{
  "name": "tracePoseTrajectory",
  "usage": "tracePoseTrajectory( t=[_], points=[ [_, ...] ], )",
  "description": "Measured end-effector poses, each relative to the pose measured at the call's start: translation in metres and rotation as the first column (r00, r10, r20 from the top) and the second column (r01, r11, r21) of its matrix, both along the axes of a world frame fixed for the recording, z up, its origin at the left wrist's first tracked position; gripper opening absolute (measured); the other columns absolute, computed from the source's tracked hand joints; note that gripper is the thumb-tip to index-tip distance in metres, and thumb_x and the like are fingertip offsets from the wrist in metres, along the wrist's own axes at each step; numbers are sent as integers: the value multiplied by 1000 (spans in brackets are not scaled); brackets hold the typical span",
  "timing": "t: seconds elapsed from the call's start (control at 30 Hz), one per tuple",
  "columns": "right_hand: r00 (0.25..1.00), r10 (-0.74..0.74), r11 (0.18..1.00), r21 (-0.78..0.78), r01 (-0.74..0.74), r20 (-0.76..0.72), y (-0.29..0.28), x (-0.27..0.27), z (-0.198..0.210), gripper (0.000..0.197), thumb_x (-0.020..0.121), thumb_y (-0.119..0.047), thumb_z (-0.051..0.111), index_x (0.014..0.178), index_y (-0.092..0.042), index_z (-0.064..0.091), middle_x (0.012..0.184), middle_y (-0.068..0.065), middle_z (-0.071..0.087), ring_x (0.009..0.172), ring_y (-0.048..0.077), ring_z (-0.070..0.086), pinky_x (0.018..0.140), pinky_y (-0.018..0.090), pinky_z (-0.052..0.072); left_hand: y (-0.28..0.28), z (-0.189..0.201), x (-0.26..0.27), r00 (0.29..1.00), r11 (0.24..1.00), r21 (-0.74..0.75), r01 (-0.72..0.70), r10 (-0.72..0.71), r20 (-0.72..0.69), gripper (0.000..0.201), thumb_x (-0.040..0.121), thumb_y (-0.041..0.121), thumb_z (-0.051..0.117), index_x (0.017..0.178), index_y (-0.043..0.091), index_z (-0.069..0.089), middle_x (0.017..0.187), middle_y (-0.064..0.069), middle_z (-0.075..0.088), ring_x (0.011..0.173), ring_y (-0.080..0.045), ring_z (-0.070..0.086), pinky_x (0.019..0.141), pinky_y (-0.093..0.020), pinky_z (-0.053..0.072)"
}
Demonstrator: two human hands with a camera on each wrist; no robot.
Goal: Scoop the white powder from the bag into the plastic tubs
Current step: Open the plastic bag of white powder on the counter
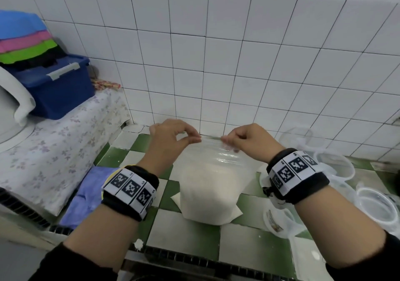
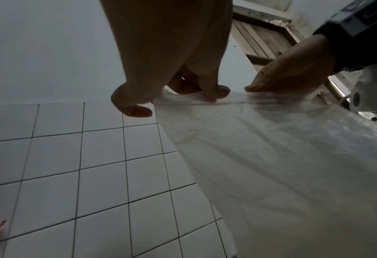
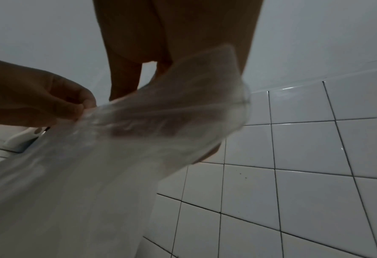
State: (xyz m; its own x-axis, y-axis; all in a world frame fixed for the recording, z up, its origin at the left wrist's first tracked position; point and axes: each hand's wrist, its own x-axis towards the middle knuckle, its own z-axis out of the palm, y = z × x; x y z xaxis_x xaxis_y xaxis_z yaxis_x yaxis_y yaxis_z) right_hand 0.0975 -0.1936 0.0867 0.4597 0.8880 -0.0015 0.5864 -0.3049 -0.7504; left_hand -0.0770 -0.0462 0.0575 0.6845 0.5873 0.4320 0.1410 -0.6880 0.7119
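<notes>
A clear plastic bag (image 1: 211, 185) half full of white powder stands on the green-and-white checked counter (image 1: 186, 231). My left hand (image 1: 195, 139) pinches the bag's top edge between thumb and forefinger. My right hand (image 1: 226, 140) pinches the same edge a little to the right, so the film is stretched between them. In the left wrist view the bag (image 2: 282, 157) hangs down from my left hand (image 2: 214, 95), with the right hand (image 2: 271, 82) beside it. The right wrist view has the bag (image 3: 108, 157) bunched over my right hand's fingers. Clear plastic tubs (image 1: 376, 207) sit at the right.
More clear tubs (image 1: 334, 166) and a jar (image 1: 296, 139) stand at the right by the tiled wall (image 1: 238, 64). A blue cloth (image 1: 88, 194) lies left of the bag. A blue lidded box (image 1: 58, 86) with coloured bowls sits on a flowered cover at far left.
</notes>
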Motion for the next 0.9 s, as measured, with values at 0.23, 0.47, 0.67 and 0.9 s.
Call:
tracePoseTrajectory(
  t=[0.23,0.47,0.67,0.9],
  points=[
    [998,35,995,-98,-30,47,3,2,3,24,83,-33,69,79,-10,75,66,-7,68,58,4,55,59,11,43,4,0,0,998,989,-136,65,-68,-18,16,67,65,62,78,53,64,94,32,65,105,-7,58,104,-53,37],
    [979,-191,981,-5,192,78,15,17,-3,25,91,-8,55,77,6,70,52,-17,62,47,-16,51,45,1,35,9,21,-21,892,915,-245,320,-378,-247,8,66,47,74,68,43,68,109,27,50,127,-1,38,105,-28,27],
    [942,-332,943,10,331,52,24,33,-11,26,91,-16,58,72,-5,72,59,-15,63,48,-12,54,56,10,41,13,46,-47,740,836,-351,421,-541,-401,9,63,39,81,68,37,73,113,22,47,123,6,38,108,-22,28],
    [939,-337,939,40,340,-66,12,20,-1,24,80,-48,67,81,-24,66,78,-2,64,71,12,57,65,23,44,16,36,-30,925,897,-360,257,-336,-178,25,77,60,70,94,42,75,128,27,50,122,6,47,105,-32,36]
  ],
)
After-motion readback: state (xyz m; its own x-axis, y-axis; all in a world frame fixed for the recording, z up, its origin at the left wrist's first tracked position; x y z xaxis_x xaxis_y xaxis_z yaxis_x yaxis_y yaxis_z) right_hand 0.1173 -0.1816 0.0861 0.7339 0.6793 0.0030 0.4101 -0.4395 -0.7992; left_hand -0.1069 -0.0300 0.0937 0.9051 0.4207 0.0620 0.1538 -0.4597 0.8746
